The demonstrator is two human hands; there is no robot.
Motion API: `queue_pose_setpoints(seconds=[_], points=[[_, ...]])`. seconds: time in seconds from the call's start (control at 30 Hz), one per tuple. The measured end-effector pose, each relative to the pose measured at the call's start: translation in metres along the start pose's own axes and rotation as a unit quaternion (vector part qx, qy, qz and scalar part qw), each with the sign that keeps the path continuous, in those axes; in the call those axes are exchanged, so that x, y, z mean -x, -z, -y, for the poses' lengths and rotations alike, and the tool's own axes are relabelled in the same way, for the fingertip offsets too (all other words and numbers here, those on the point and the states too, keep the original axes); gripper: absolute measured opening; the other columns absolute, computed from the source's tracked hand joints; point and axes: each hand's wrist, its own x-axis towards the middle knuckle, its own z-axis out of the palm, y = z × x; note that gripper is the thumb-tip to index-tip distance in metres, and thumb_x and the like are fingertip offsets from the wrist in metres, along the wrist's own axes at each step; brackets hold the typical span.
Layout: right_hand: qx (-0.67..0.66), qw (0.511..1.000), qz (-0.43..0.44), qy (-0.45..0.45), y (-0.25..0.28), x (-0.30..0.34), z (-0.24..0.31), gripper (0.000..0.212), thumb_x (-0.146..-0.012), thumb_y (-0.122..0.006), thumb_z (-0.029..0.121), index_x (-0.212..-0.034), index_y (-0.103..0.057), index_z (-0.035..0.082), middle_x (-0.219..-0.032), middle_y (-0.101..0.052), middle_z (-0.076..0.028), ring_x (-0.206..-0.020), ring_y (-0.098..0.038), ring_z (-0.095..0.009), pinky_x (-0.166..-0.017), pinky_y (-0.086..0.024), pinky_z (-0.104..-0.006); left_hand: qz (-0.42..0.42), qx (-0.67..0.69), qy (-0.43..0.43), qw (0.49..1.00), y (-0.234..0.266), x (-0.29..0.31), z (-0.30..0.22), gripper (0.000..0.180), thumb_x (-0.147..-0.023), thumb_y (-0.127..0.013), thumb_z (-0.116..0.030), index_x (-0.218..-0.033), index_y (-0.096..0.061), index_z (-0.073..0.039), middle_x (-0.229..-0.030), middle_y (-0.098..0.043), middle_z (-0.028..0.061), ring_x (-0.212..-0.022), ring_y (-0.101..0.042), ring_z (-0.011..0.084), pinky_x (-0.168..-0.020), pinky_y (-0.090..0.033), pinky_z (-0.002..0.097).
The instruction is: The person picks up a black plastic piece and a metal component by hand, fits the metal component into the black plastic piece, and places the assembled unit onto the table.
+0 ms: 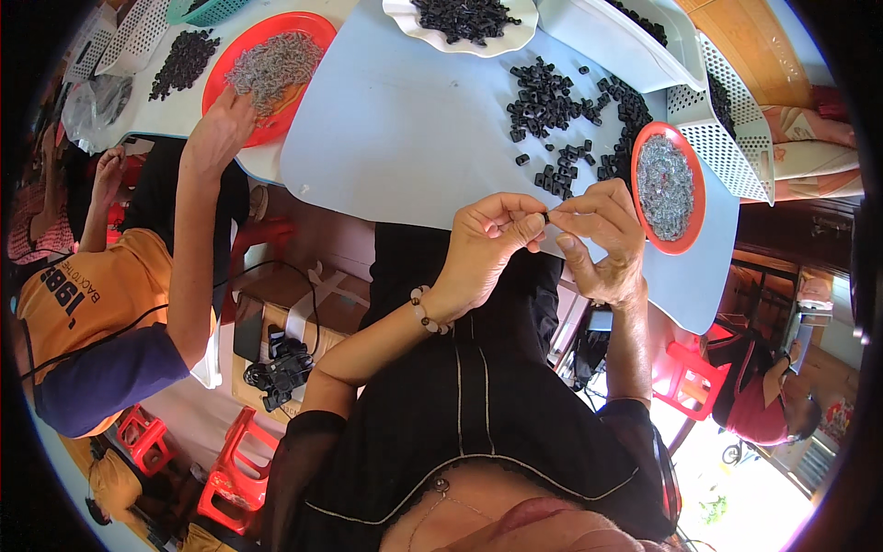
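My left hand [497,235] is closed in a pinch on a small black plastic part [546,217], just off the near edge of the table. My right hand [602,235] meets it from the other side. Its front fingers touch the part at their tips, while the thumb stands a little apart below. Whether those fingers hold some tiny piece is too small to tell. Beyond my hands, many loose black plastic parts [543,101] lie heaped on the pale blue table [368,138]. Close to my right hand is a red dish [703,207] full of small clear or silvery pieces [665,189].
A white scalloped plate [524,32], a white tub [607,46] and a perforated basket [750,138] hold black parts. At left, a co-worker's hand [225,129] reaches into a red basin [216,87] of grey pieces. Red stools [241,469] and a cardboard box [276,317] stand below.
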Motion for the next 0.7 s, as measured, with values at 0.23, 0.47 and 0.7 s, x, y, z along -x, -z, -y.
queue_pose_setpoints(seconds=[0.23, 0.47, 0.7], points=[[0.107, 0.988, -0.062, -0.096, -0.005, -0.028, -0.037, 0.015, -0.076, -0.074, 0.004, -0.091, -0.071, 0.003, -0.088, -0.070, -0.008, -0.086, -0.058, -0.027, -0.078, -0.047, -0.0371, -0.005, -0.024, -0.017, 1.000, 0.001, 0.001, -0.008, 0.016, -0.091, -0.070, -0.010, -0.103, -0.067, 0.001, -0.088, -0.067, 0.0045, -0.075, -0.059, 0.0095, -0.070, -0.050, 0.0237], [0.153, 0.984, -0.019, -0.091, -0.018, -0.037, -0.056, 0.014, -0.076, -0.075, 0.006, -0.090, -0.071, 0.008, -0.089, -0.069, -0.007, -0.087, -0.058, -0.026, -0.080, -0.048, -0.0363, -0.012, -0.039, -0.008, 0.999, 0.007, 0.004, -0.011, 0.014, -0.094, -0.066, -0.009, -0.106, -0.066, -0.001, -0.095, -0.068, 0.0078, -0.077, -0.059, 0.0099, -0.072, -0.050, 0.0241], [-0.313, 0.904, -0.087, -0.277, -0.003, -0.020, -0.038, 0.010, -0.093, -0.060, 0.005, -0.100, -0.062, -0.001, -0.091, -0.069, -0.008, -0.072, -0.057, -0.011, -0.069, -0.049, -0.0266, -0.009, -0.045, -0.013, 0.999, 0.008, 0.004, -0.010, 0.015, -0.093, -0.067, -0.009, -0.105, -0.066, -0.001, -0.094, -0.068, 0.0076, -0.076, -0.058, 0.0102, -0.071, -0.049, 0.0240]])
